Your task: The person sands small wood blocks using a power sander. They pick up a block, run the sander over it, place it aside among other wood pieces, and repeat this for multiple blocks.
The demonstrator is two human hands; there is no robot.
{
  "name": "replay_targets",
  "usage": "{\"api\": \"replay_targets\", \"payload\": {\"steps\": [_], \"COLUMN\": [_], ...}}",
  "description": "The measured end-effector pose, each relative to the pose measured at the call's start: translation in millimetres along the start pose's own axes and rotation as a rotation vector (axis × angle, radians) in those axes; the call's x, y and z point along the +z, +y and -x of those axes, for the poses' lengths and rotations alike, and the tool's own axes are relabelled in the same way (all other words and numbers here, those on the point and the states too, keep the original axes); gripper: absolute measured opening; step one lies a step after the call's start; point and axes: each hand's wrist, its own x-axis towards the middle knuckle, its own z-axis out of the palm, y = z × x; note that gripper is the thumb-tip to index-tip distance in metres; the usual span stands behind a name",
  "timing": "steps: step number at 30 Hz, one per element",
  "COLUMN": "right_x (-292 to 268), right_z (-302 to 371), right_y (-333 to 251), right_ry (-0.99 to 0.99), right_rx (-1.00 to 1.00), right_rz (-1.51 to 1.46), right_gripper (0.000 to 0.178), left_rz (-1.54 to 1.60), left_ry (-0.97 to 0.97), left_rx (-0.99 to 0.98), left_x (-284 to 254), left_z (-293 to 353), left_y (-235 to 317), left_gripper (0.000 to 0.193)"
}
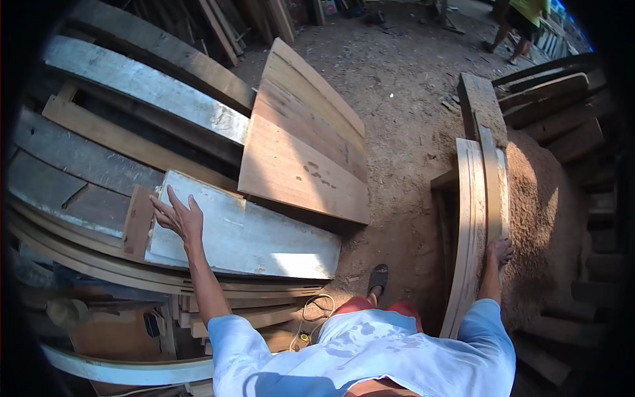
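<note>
My left hand (178, 217) has its fingers spread over the left end of a white-faced board (245, 231), holding nothing. Whether the fingertips touch the surface, I cannot tell. Close beside them a short reddish-brown wood piece (138, 221) lies across the board's end. On the right, my right hand (501, 251) is closed around the near end of a narrow wooden strip (491, 188). The strip lies lengthwise along a pale, slightly curved grooved timber (467, 231). Part of the right hand's grip is hidden behind its knuckles.
A broad wooden panel (307, 149) rests tilted on the planks at left. Sawdust (536, 205) heaps up right of the timber, near stacked offcuts (569, 139). A cable (307, 311) coils by my legs. Another person (522, 23) stands at the far right.
</note>
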Motion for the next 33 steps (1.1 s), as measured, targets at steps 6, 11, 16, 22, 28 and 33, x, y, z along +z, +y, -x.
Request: {"api": "replay_targets", "payload": {"steps": [6, 11, 16, 22, 28, 33], "right_x": [-29.6, -68.6, -100.3, -106.6, -101.3, -110.5], "right_z": [98.2, 132.9, 175.5, 233.0, 238.3, 230.1], "right_y": [13.0, 154.2, 272.1, 369.6, 383.9, 386.5], "right_ry": [-0.038, -0.168, -0.21, -0.278, -0.322, -0.358], "right_rx": [-0.33, -0.187, 0.104, 0.218, 0.107, 0.109], "right_rz": [-0.14, -0.084, -0.036, -0.131, -0.16, -0.143], "right_gripper": [0.064, 0.075, 0.078, 0.082, 0.09, 0.094], "left_rz": [0.478, 0.831, 1.029, 0.393, 0.62, 0.92], "left_ry": [-1.273, -1.894, -2.074, -1.577, -1.514, -0.951], "left_rx": [0.415, 1.361, 1.456, 1.543, 1.094, 1.183], "left_x": [77.3, -73.2, -150.3, -82.6, -62.4, -140.6], "left_z": [278.8, 462.3, 497.1, 478.9, 477.0, 530.4], "left_y": [199.8, 345.9, 362.9, 355.9, 342.0, 373.5], "left_gripper": [0.067, 0.064, 0.06, 0.058, 0.074, 0.078]}}
